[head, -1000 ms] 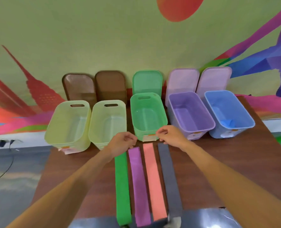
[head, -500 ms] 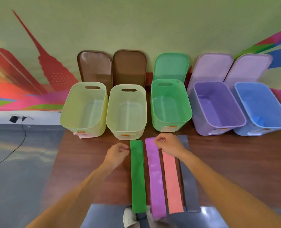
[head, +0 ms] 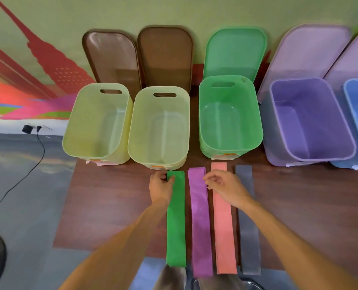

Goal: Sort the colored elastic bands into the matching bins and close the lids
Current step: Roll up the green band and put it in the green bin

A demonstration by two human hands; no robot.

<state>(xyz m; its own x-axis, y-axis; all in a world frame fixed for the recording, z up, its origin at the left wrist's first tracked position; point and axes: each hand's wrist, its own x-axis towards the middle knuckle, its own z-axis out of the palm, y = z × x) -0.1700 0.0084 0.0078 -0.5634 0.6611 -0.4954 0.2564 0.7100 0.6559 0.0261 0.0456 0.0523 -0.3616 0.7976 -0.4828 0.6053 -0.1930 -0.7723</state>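
Observation:
Four flat bands lie side by side on the brown table [head: 115, 206]: green band [head: 176, 227], purple band [head: 201, 227], pink band [head: 224, 233], grey band [head: 248, 227]. My left hand [head: 160, 186] pinches the far left corner of the green band. My right hand [head: 226, 188] hovers with loosely curled fingers over the pink band's far part, its fingertips beside the purple band. Behind stand open bins: two yellow ones [head: 77, 122] [head: 186, 114], a green bin [head: 257, 122], a purple bin [head: 345, 130] and a blue bin [head: 349, 97] cut off at the right edge.
Lids lean on the wall behind the bins: two brown lids [head: 111, 57] [head: 165, 55], a green lid [head: 235, 51], two lilac lids [head: 307, 51] [head: 353, 65]. The table's left edge drops to a grey floor with a black cable [head: 35, 155].
The view tilted down and closer. My left hand moved right onto the green band's far end and took hold of it. My right hand drew back slightly over the pink band.

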